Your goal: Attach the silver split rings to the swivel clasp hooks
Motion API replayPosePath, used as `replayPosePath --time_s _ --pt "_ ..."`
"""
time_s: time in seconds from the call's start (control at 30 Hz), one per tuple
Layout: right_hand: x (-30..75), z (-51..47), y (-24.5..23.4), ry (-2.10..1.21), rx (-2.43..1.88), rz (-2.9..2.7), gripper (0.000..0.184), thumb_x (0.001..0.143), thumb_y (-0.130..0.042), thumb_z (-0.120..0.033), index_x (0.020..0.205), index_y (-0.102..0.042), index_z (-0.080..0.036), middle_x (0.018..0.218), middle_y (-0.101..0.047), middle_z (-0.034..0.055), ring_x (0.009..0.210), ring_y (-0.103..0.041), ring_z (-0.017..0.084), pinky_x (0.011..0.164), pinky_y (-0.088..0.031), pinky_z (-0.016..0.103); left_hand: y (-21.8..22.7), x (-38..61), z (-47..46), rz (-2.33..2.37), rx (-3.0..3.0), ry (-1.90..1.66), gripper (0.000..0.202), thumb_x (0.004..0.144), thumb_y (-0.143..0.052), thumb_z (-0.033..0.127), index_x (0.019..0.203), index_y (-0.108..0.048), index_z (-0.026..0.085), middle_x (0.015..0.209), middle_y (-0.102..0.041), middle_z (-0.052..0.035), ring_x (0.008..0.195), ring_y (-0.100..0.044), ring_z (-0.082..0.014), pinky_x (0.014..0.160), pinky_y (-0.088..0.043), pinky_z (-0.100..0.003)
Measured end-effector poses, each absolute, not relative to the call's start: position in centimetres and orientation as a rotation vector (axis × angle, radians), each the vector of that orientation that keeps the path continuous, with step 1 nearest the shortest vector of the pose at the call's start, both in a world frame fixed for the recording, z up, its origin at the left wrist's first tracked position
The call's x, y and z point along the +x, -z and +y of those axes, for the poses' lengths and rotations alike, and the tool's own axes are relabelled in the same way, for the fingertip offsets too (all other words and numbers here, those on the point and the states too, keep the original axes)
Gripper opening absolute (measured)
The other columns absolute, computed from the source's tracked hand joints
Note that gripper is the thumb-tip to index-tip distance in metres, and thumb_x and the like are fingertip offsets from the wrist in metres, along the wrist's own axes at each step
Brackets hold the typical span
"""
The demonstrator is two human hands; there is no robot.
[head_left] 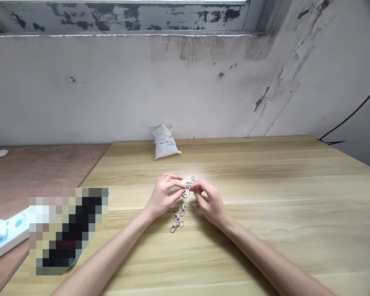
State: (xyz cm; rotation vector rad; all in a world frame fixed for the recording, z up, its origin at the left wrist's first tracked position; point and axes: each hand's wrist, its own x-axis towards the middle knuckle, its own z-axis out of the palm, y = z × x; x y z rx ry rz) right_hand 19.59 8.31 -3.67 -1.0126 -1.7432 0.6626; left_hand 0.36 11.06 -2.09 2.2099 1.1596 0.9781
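Observation:
Small silver swivel clasps with key rings [190,182] lie in a cluster on the wooden table between my hands. My left hand [164,195] reaches in from the left, its thumb and index fingertip pinched close together at a clasp, the other fingers stretched out. From the right, my right hand [210,201] has curled fingers, thumb and index pinching at the same clasp. Its exact shape is partly hidden by the fingertips. Nearer to me, several more clasps [176,220] rest in a loose line below my left hand.
A white plastic packet with a label [166,144] stands at the back by the wall. At left are a pixelated dark object [74,230] and a white power strip [15,228] on a brown surface [49,168]. A black cable [351,113] hangs at right.

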Motion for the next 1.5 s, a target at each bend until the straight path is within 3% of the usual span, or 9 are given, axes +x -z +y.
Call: replayPosePath --time_s 0.27,0.37,0.5,0.73,0.93,1.1,1.23,1.5 --pt "19.5 8.2 3.4 -0.749 -1.054 -1.679 0.016 0.088 -0.046 -0.016 0.083 -0.061 -0.020 0.080 -0.061 0.0035 0.069 -0.052 0.015 0.060 -0.043 0.026 2.3 0.4 10.8 1.142 2.346 -0.904 0.015 0.089 -0.058 0.024 0.097 -0.070 0.028 0.116 -0.064 -0.0036 0.123 -0.048 -0.0239 0.105 -0.036 -0.047" --pt "19.7 8.6 3.6 -0.780 -1.102 -1.588 0.015 0.087 -0.046 -0.018 0.085 -0.061 -0.019 0.082 -0.063 0.0041 0.070 -0.055 0.015 0.063 -0.046 0.027 2.3 0.8 10.4 1.102 2.515 -0.814 0.014 0.087 -0.063 0.033 0.098 -0.069 0.028 0.116 -0.063 -0.0041 0.123 -0.048 -0.0246 0.108 -0.031 -0.049" --pt "20.0 9.5 4.1 -0.834 -1.143 -1.475 0.016 0.086 -0.046 -0.023 0.093 -0.059 -0.017 0.082 -0.064 0.0055 0.062 -0.055 0.013 0.055 -0.047 0.025 2.4 1.4 9.8 1.064 2.645 -0.752 0.018 0.085 -0.065 0.040 0.097 -0.068 0.027 0.115 -0.063 -0.0045 0.121 -0.049 -0.0247 0.111 -0.025 -0.050" --pt "20.2 9.8 4.5 -0.832 -1.161 -1.544 0.025 0.086 -0.047 -0.022 0.104 -0.063 -0.016 0.084 -0.062 0.0045 0.064 -0.054 0.013 0.057 -0.045 0.025 2.3 0.6 10.8 1.217 2.532 -0.795 0.015 0.090 -0.057 0.027 0.100 -0.068 0.026 0.112 -0.063 -0.0042 0.110 -0.054 -0.0218 0.098 -0.038 -0.042" --pt "21.1 9.8 3.9 -0.770 -1.108 -1.782 0.020 0.082 -0.053 -0.015 0.095 -0.068 -0.021 0.081 -0.059 0.0023 0.064 -0.049 0.013 0.061 -0.042 0.027 2.3 0.0 11.2 1.156 2.547 -0.754 0.014 0.088 -0.058 0.026 0.097 -0.069 0.026 0.106 -0.065 -0.0032 0.103 -0.057 -0.0206 0.095 -0.040 -0.039" --pt "22.3 10.7 3.9 -0.764 -1.090 -1.845 0.020 0.085 -0.050 -0.014 0.097 -0.065 -0.020 0.083 -0.059 0.0021 0.063 -0.051 0.012 0.061 -0.042 0.027 2.0 0.7 11.5 1.141 2.676 -0.720 0.017 0.090 -0.056 0.028 0.103 -0.068 0.027 0.110 -0.064 -0.0048 0.107 -0.055 -0.0218 0.098 -0.039 -0.043" --pt "23.0 11.1 3.8 -0.765 -1.082 -1.863 0.018 0.084 -0.052 -0.015 0.093 -0.066 -0.019 0.082 -0.059 0.0022 0.067 -0.054 0.013 0.063 -0.044 0.027 1.2 2.1 12.1 1.114 2.939 -0.666 0.012 0.089 -0.059 0.026 0.094 -0.069 0.026 0.109 -0.065 -0.0049 0.106 -0.056 -0.0228 0.110 -0.027 -0.052" --pt "24.0 11.4 3.2 -0.811 -1.081 -1.872 0.015 0.082 -0.051 -0.013 0.086 -0.066 -0.018 0.078 -0.060 0.0009 0.063 -0.051 0.011 0.059 -0.041 0.025 -0.3 4.3 12.8 1.018 2.934 -0.392 0.007 0.085 -0.065 0.021 0.083 -0.071 0.026 0.088 -0.066 -0.0008 0.094 -0.058 -0.0206 0.113 -0.023 -0.055"
